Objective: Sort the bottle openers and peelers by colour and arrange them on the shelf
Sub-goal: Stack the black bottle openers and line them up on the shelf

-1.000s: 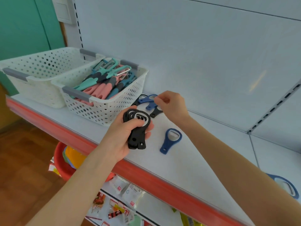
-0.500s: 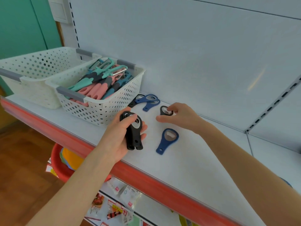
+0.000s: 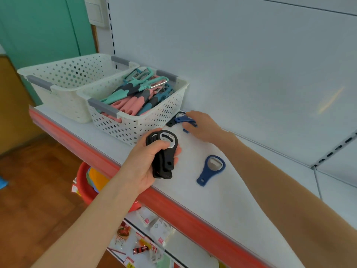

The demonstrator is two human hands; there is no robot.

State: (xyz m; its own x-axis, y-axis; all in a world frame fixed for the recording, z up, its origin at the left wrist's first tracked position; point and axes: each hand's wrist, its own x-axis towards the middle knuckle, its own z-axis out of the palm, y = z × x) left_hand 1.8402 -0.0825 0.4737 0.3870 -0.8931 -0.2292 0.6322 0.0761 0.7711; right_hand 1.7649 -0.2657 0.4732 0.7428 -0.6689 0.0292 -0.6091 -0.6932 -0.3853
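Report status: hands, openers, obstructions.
Left hand grips black opener stack. Right hand on blue openers beside peeler basket, grip unclear. One blue opener loose on shelf.

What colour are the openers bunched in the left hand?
Black; the bottle openers in the left hand show best in the head view.

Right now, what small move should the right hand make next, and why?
Probably pick the black opener out of the pile beside the basket and add it to the black stack. The left hand grips only black openers, the right hand is at that pile, and one black piece lies there among blue openers.
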